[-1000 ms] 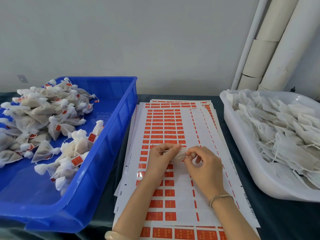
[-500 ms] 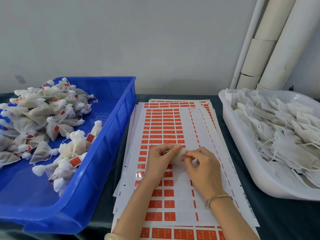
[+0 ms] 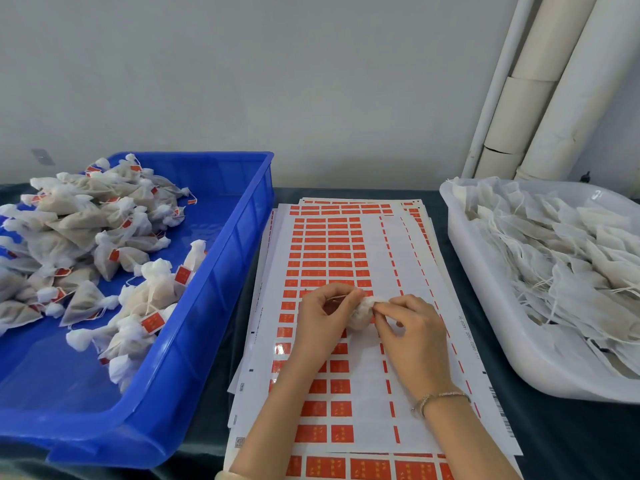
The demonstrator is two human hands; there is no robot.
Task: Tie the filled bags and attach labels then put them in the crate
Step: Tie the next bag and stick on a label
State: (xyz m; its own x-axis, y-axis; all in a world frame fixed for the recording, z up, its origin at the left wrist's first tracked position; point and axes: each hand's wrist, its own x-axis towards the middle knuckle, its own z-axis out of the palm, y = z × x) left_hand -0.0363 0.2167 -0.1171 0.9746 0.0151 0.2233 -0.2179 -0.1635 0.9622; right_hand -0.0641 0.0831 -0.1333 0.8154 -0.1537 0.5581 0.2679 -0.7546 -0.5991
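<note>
White fabric: the bag (image 3: 362, 315) is pinched at its gathered top by my left hand (image 3: 325, 318) and my right hand (image 3: 412, 332), just over the label sheets (image 3: 367, 393). The blue crate (image 3: 214, 306) lies leftward, nearer my left hand.

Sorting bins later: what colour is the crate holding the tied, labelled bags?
Blue: the crate shows clearest in the head view.
</note>
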